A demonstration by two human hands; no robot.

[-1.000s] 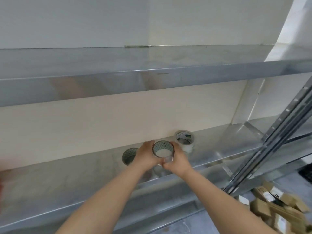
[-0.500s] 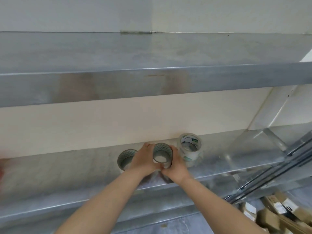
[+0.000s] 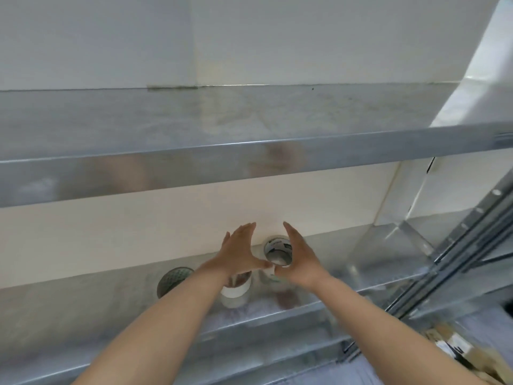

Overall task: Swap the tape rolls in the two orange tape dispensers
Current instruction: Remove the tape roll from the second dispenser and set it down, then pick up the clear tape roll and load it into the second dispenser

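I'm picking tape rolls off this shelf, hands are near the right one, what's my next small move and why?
Probably close both hands on the right tape roll and lift it. The left hand and right hand flank it with fingers spread and thumbs meeting in front, so neither seems to grip it yet, and it still stands on the shelf.

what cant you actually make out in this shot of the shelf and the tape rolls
- Middle tape roll, head view: its top is hidden by the left hand.
- Label on the right tape roll: too small and blurred to read.
- Cardboard items bottom right: blurred and cut by the frame edge.
- Orange dispensers: none in view.
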